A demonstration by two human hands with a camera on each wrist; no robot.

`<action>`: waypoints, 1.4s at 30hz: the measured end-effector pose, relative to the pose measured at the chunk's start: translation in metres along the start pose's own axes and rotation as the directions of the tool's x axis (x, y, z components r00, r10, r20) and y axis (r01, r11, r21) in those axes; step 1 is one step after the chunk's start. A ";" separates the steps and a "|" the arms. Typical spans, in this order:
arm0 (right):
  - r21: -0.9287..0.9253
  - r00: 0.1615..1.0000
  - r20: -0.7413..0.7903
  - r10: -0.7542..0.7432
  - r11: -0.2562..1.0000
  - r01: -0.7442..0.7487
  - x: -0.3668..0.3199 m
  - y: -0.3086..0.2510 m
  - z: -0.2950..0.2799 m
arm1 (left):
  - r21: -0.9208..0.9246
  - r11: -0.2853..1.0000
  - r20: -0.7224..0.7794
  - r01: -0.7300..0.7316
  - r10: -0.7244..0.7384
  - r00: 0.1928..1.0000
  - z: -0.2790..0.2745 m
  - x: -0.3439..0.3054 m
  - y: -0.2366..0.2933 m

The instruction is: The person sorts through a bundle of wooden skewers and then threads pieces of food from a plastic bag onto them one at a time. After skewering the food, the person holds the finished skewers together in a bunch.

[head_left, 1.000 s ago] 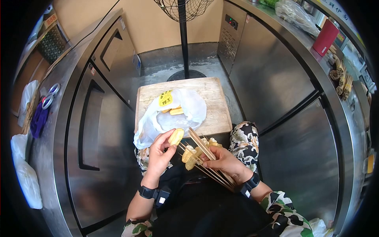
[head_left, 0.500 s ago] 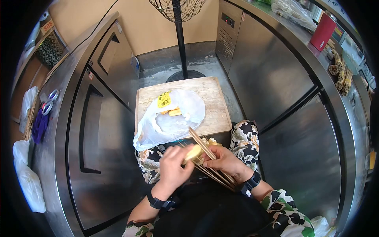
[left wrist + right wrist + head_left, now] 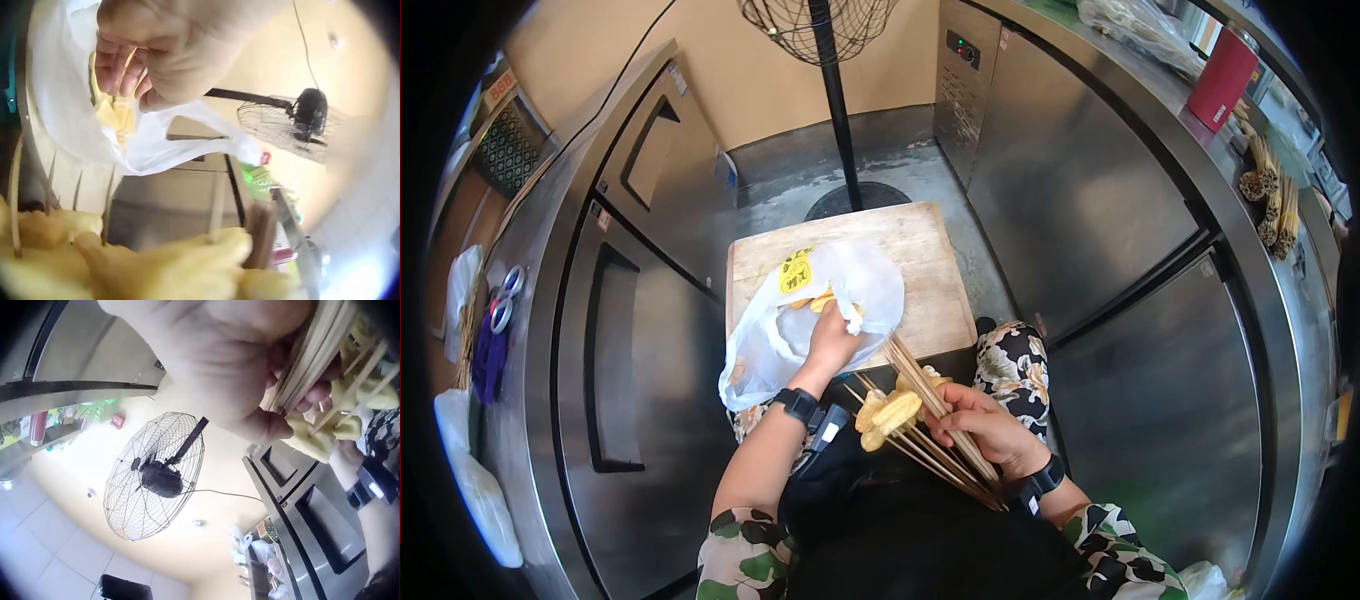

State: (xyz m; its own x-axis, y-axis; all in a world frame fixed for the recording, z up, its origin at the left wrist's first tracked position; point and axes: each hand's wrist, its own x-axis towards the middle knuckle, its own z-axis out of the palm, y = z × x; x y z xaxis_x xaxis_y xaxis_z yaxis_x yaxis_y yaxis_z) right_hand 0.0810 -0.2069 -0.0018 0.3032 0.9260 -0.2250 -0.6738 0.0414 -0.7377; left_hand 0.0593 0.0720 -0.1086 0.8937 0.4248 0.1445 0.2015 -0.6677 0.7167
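My left hand (image 3: 833,340) reaches into a white plastic bag (image 3: 876,280), its bent fingers over yellow oblong food pieces (image 3: 112,115); thumb and fingertips stand apart at the pieces in the left wrist view. A bundle of bare wooden skewers (image 3: 915,374) is gripped in my right hand (image 3: 990,428), fingers and thumb wrapped round it. Beside that bundle, thinner skewers carry several yellow food pieces (image 3: 890,412), which hang over the lap to the left of the right hand. In the right wrist view the loaded food (image 3: 312,439) shows just past the thumb.
The bag rests on a wooden board (image 3: 935,290) in front of the knees. Steel cabinets (image 3: 1090,200) flank both sides, and a stand fan (image 3: 840,120) rises behind the board. A red bottle (image 3: 1224,80) and skewer bundles (image 3: 1276,200) lie on the right counter; scissors (image 3: 505,300) are at left.
My left hand brought a yellow piece to the skewers, and it now sits there. That hand has since moved forward into the bag. The right hand keeps its hold on the skewers.
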 end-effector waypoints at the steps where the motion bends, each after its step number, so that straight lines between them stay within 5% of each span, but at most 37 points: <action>1: 0.034 1.000 -0.007 0.013 0.999 -0.013 -0.001 -0.002 0.001 | 0.058 0.998 0.062 0.027 -0.030 0.998 0.007 0.007 -0.003; 2: 0.023 0.999 -0.031 0.013 1.000 -0.012 -0.001 -0.001 0.001 | 0.117 0.992 0.121 0.050 -0.064 0.991 0.015 0.013 -0.007; 3: 0.012 0.998 -0.054 0.013 1.000 -0.012 0.000 -0.001 0.001 | 0.201 0.972 0.150 -0.122 0.092 0.984 0.023 0.019 -0.019; 6: -0.008 0.998 -0.065 0.020 1.000 -0.020 0.001 0.002 -0.004 | 0.181 0.952 -0.076 -0.248 0.265 0.961 0.039 0.023 -0.035; 11: -0.014 0.995 -0.025 0.094 0.995 -0.094 0.001 0.001 -0.006 | 0.272 0.929 -0.057 -0.250 0.275 0.960 0.060 0.022 -0.057; 15: -0.014 0.994 0.026 0.110 0.994 -0.110 0.003 0.005 -0.008 | -0.013 0.993 0.023 -0.117 0.118 0.993 0.033 0.012 -0.001; 21: -0.055 0.993 0.000 0.122 0.991 -0.121 0.003 0.006 -0.002 | 0.322 0.910 -0.031 -0.261 0.285 0.958 0.041 0.015 -0.024; 24: -0.075 0.988 -0.004 0.155 0.985 -0.155 0.001 0.002 0.003 | 0.161 0.969 -0.092 -0.186 0.202 0.975 0.036 0.010 -0.021; 27: -0.126 0.988 -0.001 0.156 0.980 -0.155 0.002 0.010 -0.003 | 0.302 0.947 0.137 -0.107 0.068 0.988 0.009 0.002 -0.004; 30: -0.100 0.987 -0.016 0.159 0.982 -0.160 0.003 0.007 0.008 | 0.467 0.884 0.162 0.031 -0.120 0.979 -0.020 -0.006 0.006; 31: -0.101 0.988 -0.004 0.156 0.983 -0.156 0.003 0.008 0.008 | 0.518 0.855 0.115 0.012 -0.084 0.990 -0.025 -0.009 -0.003; 35: -0.117 0.987 0.015 0.161 0.980 -0.159 0.004 0.015 0.004 | -0.007 0.975 0.097 0.221 -0.219 0.971 -0.067 -0.026 0.001; 36: -0.123 0.986 0.014 0.164 0.979 -0.161 0.005 0.016 0.004 | -0.271 0.921 0.135 0.281 -0.253 0.958 -0.072 -0.031 0.003; 38: -0.112 0.983 -0.103 0.151 0.980 -0.162 0.006 0.012 0.020 | -0.712 0.605 0.228 0.357 -0.282 0.932 -0.084 -0.048 0.017; 42: -0.130 0.982 -0.072 0.175 0.975 -0.183 0.006 0.017 0.018 | -0.877 0.345 0.263 0.335 -0.238 0.935 -0.098 -0.081 0.049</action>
State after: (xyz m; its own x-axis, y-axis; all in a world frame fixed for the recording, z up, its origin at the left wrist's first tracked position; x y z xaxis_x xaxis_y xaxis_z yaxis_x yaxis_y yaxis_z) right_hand 0.0592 -0.1934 -0.0041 0.2284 0.8897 -0.3953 -0.6245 -0.1776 -0.7606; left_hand -0.0430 0.0649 -0.0181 0.8932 0.3949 -0.2149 0.0169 0.4483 0.8937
